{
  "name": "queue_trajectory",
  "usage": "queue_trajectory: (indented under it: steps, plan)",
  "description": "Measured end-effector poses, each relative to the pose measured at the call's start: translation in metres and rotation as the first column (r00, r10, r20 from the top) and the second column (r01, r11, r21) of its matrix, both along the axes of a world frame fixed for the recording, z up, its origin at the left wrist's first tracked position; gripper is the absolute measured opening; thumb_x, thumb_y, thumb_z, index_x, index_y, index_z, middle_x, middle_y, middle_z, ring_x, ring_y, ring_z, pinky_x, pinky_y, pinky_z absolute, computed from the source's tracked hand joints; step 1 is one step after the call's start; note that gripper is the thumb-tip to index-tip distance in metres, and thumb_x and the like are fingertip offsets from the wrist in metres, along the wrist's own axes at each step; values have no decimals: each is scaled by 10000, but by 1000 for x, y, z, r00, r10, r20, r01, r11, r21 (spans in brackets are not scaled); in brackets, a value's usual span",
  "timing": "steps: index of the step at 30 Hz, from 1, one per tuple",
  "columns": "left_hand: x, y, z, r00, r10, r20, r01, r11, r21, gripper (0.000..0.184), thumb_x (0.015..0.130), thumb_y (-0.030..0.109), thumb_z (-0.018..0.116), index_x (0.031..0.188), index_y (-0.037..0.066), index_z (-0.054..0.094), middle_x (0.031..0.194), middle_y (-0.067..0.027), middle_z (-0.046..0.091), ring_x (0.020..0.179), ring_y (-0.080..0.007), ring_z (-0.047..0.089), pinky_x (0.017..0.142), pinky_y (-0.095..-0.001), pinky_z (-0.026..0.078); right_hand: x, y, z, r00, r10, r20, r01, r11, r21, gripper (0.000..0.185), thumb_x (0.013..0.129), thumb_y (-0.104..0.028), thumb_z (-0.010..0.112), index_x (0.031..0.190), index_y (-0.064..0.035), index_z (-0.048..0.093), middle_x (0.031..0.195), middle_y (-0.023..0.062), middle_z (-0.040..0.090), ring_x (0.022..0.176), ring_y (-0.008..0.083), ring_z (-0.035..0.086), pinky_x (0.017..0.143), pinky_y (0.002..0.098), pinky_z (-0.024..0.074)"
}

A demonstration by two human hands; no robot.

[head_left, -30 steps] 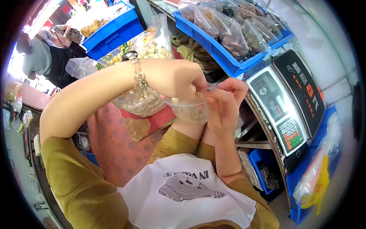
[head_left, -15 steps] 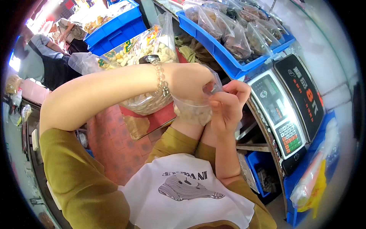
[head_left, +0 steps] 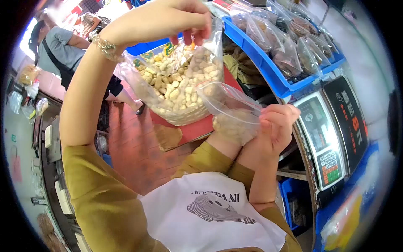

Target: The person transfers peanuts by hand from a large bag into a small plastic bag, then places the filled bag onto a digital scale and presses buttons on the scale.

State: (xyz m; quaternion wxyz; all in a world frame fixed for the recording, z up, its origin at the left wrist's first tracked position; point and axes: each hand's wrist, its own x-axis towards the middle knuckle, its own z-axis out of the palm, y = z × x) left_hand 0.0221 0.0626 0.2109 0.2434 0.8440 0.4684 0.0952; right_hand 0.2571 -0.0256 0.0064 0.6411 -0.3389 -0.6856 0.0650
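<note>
My right hand [head_left: 279, 122] pinches the edge of a small clear zip-lock bag [head_left: 233, 101] above my lap. Peanuts show through the lower part of this bag, and its top gapes towards the left. Up over a large clear plastic bag [head_left: 180, 117] of unshelled peanuts [head_left: 176, 88], my left hand [head_left: 189, 21] hangs with its fingers curved downward and apart. Nothing shows in those fingers. A beaded bracelet circles the left wrist. The large bag stands with its top open, left of the small one.
Under the large bag is a red board [head_left: 195, 130]. To the right, a blue crate [head_left: 268, 73] holds several filled zip bags beside a digital scale [head_left: 321, 138]. A plastic packet [head_left: 344, 218] lies near the scale. A person [head_left: 61, 48] stands at the far left.
My left hand has left the small bag's mouth and risen leftward over the large bag. The right hand keeps hold of the small bag. My view has shifted slightly.
</note>
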Motion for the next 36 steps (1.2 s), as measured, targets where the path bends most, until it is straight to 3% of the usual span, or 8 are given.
queue_trajectory:
  steps: [5,7,9,16,20,23,33,36]
  plan:
    - [-38,4,-41,977,24,-211,-89,947,-307,228,898,184,497,894,22,656,793,-35,668,744,-120,625,646,-287,503,1,-2,2,989,19,145,-21,1000,13,114,800,-176,691,830,-90,622,896,63,610,904,273,452,818,384,364]
    - [-44,-1,-50,839,-116,-531,42,988,-150,226,861,171,538,917,-9,663,831,-137,677,804,-237,660,731,-342,507,0,-7,9,983,-16,183,12,1000,22,141,735,-154,716,818,-99,617,899,55,593,902,282,450,806,389,368]
    - [-55,1,-61,854,-123,-506,53,987,-150,229,829,196,569,901,15,690,829,-145,685,793,-257,663,724,-360,508,-2,-11,14,979,-34,202,28,999,33,153,713,-143,726,804,-99,612,901,49,585,900,281,449,799,388,371]
    - [-58,-6,-51,444,199,-874,-207,971,116,364,834,343,501,926,60,709,971,-175,688,925,-377,642,807,-434,513,-2,-13,11,982,-59,179,55,998,27,170,721,-162,720,791,-74,593,793,59,569,836,266,445,762,370,363]
    - [-74,-3,-46,511,272,-815,-184,961,205,487,883,310,458,1290,56,540,1349,-199,512,1189,-338,540,993,-425,438,-5,-8,8,983,-43,177,33,998,57,181,792,-213,692,801,-68,586,781,67,567,818,268,447,762,376,363]
    - [-73,-6,-44,584,326,-743,-169,945,281,512,886,308,456,1319,41,516,1361,-181,512,1230,-335,513,1027,-410,415,-7,-5,7,985,-44,166,32,997,75,180,827,-222,679,821,-69,586,776,67,567,806,270,451,765,380,369]
    - [-71,26,-94,638,-217,-739,-85,934,-347,1329,503,748,759,1453,-35,261,1387,-241,386,1220,-381,486,1010,-393,414,2,3,3,905,-245,347,159,953,258,110,933,-156,569,891,-57,545,824,78,559,807,266,461,785,375,362]
    - [-58,5,-93,826,-185,-533,113,980,-164,1257,564,542,831,1488,21,157,1392,-243,331,1204,-399,487,999,-412,422,5,10,-5,870,-392,298,254,876,410,137,958,-186,540,898,-63,537,853,83,565,820,276,466,785,376,358]
